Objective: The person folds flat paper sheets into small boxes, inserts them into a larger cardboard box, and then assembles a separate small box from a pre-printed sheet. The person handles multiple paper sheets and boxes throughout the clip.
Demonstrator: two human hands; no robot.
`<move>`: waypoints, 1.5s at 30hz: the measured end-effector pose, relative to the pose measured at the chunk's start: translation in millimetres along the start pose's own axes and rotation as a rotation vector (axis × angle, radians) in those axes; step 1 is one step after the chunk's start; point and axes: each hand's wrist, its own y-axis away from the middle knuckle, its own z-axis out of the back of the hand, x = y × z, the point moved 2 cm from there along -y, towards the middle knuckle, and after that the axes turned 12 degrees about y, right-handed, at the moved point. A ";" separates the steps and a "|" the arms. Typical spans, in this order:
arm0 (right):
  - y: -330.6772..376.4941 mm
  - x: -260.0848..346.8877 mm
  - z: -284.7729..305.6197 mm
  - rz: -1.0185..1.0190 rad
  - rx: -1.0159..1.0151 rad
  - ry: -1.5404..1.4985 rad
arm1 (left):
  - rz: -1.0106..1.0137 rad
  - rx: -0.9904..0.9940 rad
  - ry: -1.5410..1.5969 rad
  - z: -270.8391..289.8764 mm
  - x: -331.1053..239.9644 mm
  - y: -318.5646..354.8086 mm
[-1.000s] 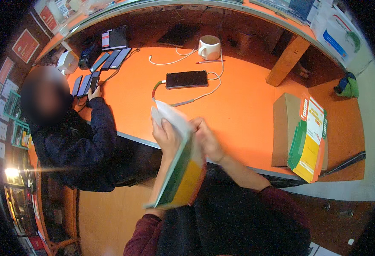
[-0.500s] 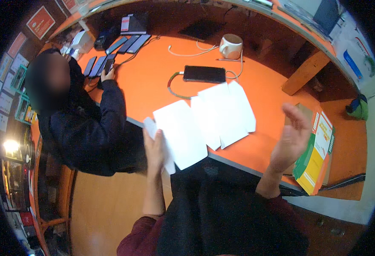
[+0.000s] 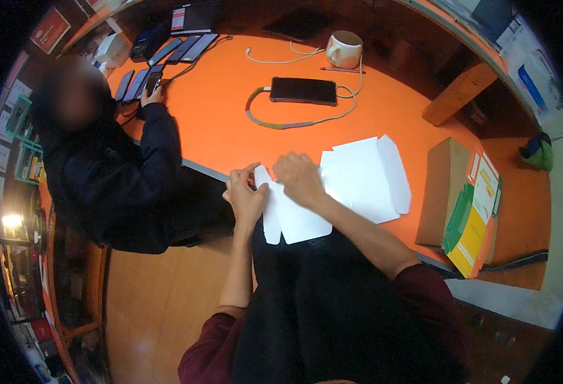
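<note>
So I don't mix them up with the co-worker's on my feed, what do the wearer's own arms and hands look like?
The left hand and right hand show no gloves. The forearms are uncovered, up to dark maroon sleeves near the elbows. Black clothing covers the front. I see no cables or markings on either arm.

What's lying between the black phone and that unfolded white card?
In the head view, a cable runs across the orange tabletop between the phone and the white card.

Left hand (image 3: pixel 247 197) in pinch — right hand (image 3: pixel 300 181) curled, palm down.
</note>
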 end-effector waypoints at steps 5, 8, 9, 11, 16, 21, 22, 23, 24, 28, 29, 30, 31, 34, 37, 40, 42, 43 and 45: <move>57.7 12.5 -5.3 0.069 -0.039 0.160 | 0.135 0.142 -0.150 5.6 -0.1 -8.9; 70.0 15.7 4.3 0.037 -0.061 0.102 | 0.114 0.159 -0.146 7.3 -2.3 -12.6; 68.9 15.1 9.2 0.012 -0.044 0.065 | 0.040 0.108 -0.120 7.1 -3.4 -10.9; 60.3 2.9 17.6 -0.107 0.183 -0.196 | -0.117 0.079 -0.115 3.3 -5.6 -5.0; 42.1 -70.3 37.8 -0.353 0.148 -0.221 | -0.549 -0.064 -0.349 -0.7 -9.5 24.5; 40.8 -89.6 21.1 -0.294 0.453 -0.011 | -0.546 0.006 -0.271 12.2 -7.9 46.2; 39.3 -87.8 19.2 -0.267 0.460 0.004 | -0.478 -0.017 -0.330 11.8 -6.7 53.9; 37.8 -86.0 18.0 -0.278 0.477 0.031 | -0.281 -0.048 -0.089 10.7 -3.2 60.1; 35.9 -84.7 18.4 -0.277 0.482 0.047 | -0.087 -0.110 0.164 8.7 1.3 66.5; 32.0 -81.1 27.3 -0.271 0.449 0.016 | 0.335 0.187 0.888 1.6 13.7 89.8; 31.0 -81.2 29.4 -0.255 0.433 -0.002 | 0.368 0.241 1.016 2.8 15.1 93.1; 30.8 -80.7 30.4 -0.239 0.422 -0.023 | 0.263 0.233 1.057 7.0 14.8 96.3; 30.2 -80.3 29.8 -0.213 0.462 -0.075 | 0.268 0.236 1.041 10.3 16.5 97.0; 30.3 -76.3 28.2 -0.247 0.343 -0.052 | 0.227 0.187 0.979 16.2 20.1 96.0; 39.3 -55.0 25.6 -0.067 0.233 0.136 | 0.378 0.179 1.138 9.7 24.9 96.8; 63.3 -32.3 32.8 -0.036 0.045 0.204 | 0.397 0.083 1.114 4.2 29.6 98.8; 80.2 -23.7 36.4 -0.084 0.155 0.186 | 0.413 0.070 1.098 1.9 30.4 98.7; 84.8 -24.1 38.5 -0.099 0.157 0.101 | 0.426 0.077 1.081 2.0 29.9 98.0; 89.3 -33.9 40.0 -0.155 0.290 -0.059 | 0.453 0.140 1.035 2.9 26.8 92.7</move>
